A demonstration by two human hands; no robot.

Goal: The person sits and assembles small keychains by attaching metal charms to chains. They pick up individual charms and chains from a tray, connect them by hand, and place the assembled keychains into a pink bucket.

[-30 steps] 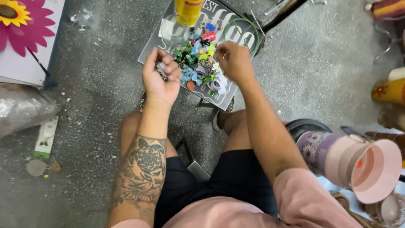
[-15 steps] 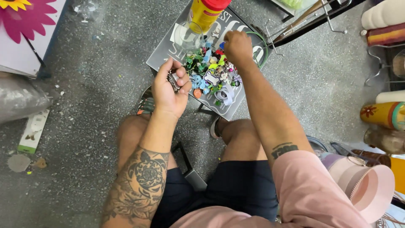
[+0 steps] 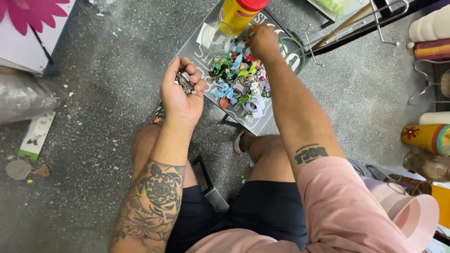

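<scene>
The left hand (image 3: 182, 96) was cupped palm-up, its fingers curled loosely round a small bunch of dark metal charms (image 3: 184, 83). That grip was a cradle, not a clench: the pieces lay in the hollow of the palm, held above the floor and just to the left of the tray's near edge. A tilt of the wrist looked likely to spill them onto the speckled grey floor (image 3: 93, 140), where such small dark bits would be hard to pick out among the flecks and scattered scraps.

The right hand (image 3: 263, 43) reached to the far side of the pile of trinkets (image 3: 239, 84), knuckles up, fingertips hidden under the hand. Whether it had pinched a piece or only rested on the heap I could not tell.

The trinkets, small bright pieces in blue, green, red and silver, lay heaped on a dark flat tray (image 3: 197, 49) with pale markings. The tray appeared to sit on a low stand over the floor, and the heap spread toward its near right edge, so a careless sweep of the right forearm could have pushed pieces off.

A clear glass (image 3: 216, 35) stood on the tray just beside the right hand, and a yellow bottle with a red cap (image 3: 238, 14) stood just behind it. Both were close enough that a quick pull back of the hand might have knocked either over into the pile.
</scene>
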